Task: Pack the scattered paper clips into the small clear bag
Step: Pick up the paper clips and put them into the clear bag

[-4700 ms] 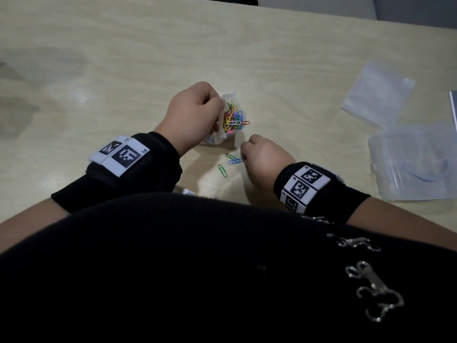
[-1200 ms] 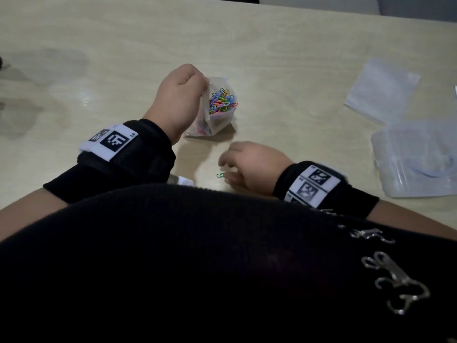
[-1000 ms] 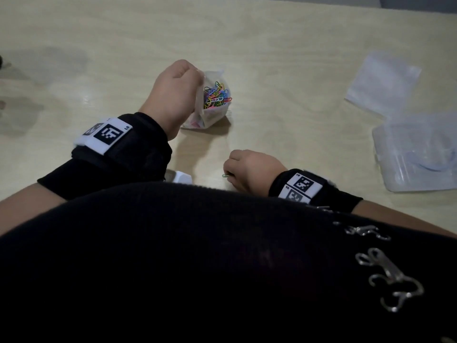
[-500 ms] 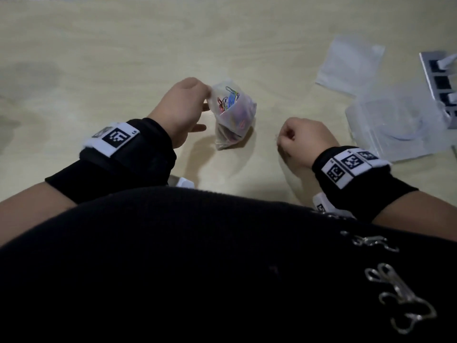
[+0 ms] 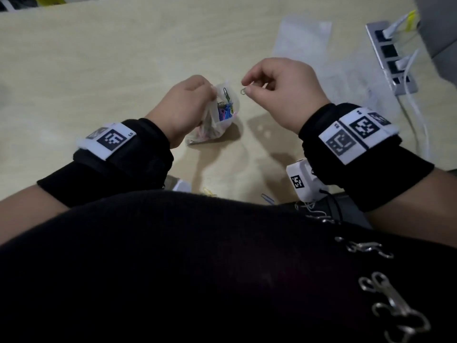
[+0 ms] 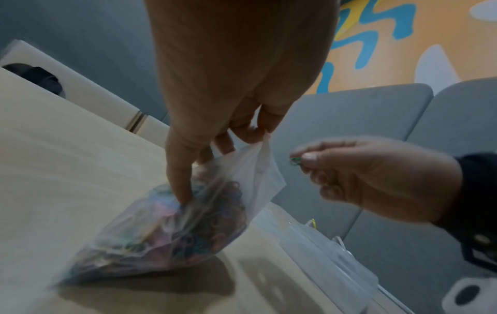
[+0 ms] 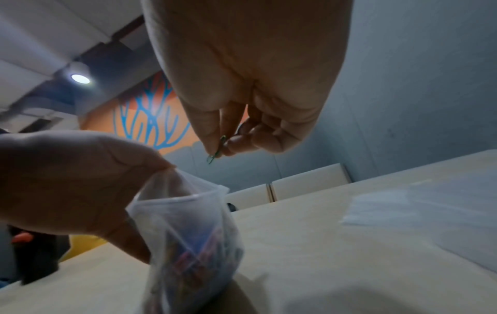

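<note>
My left hand [image 5: 188, 105] pinches the rim of the small clear bag [image 5: 217, 120], whose bottom rests on the table. The bag [image 6: 172, 229] bulges with several coloured paper clips and its mouth [image 7: 177, 197] stands open. My right hand [image 5: 279, 92] is raised just right of the mouth and pinches one green paper clip [image 5: 243, 91] between thumb and forefinger. That clip [image 7: 215, 153] hangs above the bag's mouth, apart from it. Two loose clips, a yellow one [image 5: 209, 193] and a blue one [image 5: 267, 199], lie at the table's near edge.
The pale wooden table [image 5: 99, 58] holds a flat clear bag [image 5: 304, 38] at the back right and more clear plastic beside it. A grey power strip [image 5: 390, 55] with white cables sits at the far right edge.
My right hand has picked a green clip off the table near my body, lifted it and carried it up to the bag's mouth. My left hand kept hold of the bag.
</note>
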`<control>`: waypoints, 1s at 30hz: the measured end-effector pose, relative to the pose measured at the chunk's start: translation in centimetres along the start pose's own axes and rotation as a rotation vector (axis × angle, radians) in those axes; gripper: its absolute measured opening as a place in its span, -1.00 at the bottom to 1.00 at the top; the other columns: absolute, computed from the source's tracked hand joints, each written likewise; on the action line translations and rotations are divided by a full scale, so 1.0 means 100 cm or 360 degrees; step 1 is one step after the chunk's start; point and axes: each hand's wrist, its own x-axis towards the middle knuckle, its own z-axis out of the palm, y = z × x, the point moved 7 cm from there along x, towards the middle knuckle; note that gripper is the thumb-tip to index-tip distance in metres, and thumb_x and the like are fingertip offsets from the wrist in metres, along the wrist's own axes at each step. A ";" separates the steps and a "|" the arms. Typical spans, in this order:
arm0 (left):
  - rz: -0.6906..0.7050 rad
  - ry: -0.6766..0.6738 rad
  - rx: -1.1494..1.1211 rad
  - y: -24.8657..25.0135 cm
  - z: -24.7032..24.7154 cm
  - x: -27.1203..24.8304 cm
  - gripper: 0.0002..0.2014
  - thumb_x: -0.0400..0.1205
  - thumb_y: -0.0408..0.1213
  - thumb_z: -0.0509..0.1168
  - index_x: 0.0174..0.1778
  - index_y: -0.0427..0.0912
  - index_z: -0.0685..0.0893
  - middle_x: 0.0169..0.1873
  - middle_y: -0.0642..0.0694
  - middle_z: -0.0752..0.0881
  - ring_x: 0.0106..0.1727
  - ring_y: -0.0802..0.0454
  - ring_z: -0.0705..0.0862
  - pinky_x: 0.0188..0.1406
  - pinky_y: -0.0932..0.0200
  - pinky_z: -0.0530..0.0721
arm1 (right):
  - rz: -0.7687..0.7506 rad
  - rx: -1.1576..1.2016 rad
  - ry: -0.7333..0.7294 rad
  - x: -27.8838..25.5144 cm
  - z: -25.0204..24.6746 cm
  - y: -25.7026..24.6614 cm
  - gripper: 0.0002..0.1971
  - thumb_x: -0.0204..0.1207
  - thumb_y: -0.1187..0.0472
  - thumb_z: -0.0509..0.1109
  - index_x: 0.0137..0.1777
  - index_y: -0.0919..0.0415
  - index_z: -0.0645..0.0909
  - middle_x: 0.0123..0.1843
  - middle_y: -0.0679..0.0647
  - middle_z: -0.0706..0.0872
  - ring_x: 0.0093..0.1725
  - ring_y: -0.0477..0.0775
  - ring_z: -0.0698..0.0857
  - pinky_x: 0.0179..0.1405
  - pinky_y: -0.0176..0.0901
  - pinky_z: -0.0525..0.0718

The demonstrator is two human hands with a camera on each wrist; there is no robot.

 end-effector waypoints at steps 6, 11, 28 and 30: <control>0.0031 -0.0016 -0.0074 -0.004 0.011 -0.013 -0.89 0.51 -0.20 0.22 -0.35 -0.02 0.55 -0.16 -0.19 0.60 -0.11 -0.03 0.56 -0.06 -0.04 0.52 | -0.0188 -0.0191 -0.0126 -0.010 0.019 -0.014 -0.95 0.50 0.08 0.40 -0.10 -0.01 0.66 -0.14 -0.18 0.58 -0.34 -0.39 0.45 -0.20 -0.45 0.40; 0.0048 0.0070 -0.0216 -0.010 0.001 -0.018 -0.88 0.51 -0.22 0.19 -0.35 -0.04 0.52 -0.17 -0.11 0.61 -0.19 0.03 0.62 0.01 -0.03 0.62 | -0.0180 -0.0078 -0.0018 -0.036 0.010 -0.003 -0.91 0.47 0.18 0.35 -0.08 0.13 0.65 -0.16 -0.03 0.64 -0.26 -0.14 0.54 -0.07 -0.22 0.54; 0.0125 0.0079 -0.0121 -0.036 -0.017 -0.035 -0.87 0.54 -0.22 0.18 -0.32 -0.03 0.56 -0.04 -0.01 0.67 -0.07 -0.02 0.59 -0.05 0.00 0.56 | -0.0045 -0.0855 -0.0875 -0.086 0.105 0.040 -0.80 0.63 0.19 0.22 0.08 0.25 0.62 0.08 0.25 0.65 0.08 0.32 0.65 -0.04 -0.04 0.54; 0.0126 0.0068 -0.0086 -0.039 -0.021 -0.037 -0.89 0.49 -0.18 0.19 -0.33 -0.02 0.56 -0.03 0.04 0.66 -0.04 0.00 0.59 -0.02 0.00 0.55 | -0.0127 -0.0800 -0.0882 -0.092 0.121 0.027 -0.77 0.61 0.26 0.20 0.17 0.26 0.60 0.17 0.24 0.59 0.12 0.30 0.65 0.04 -0.05 0.57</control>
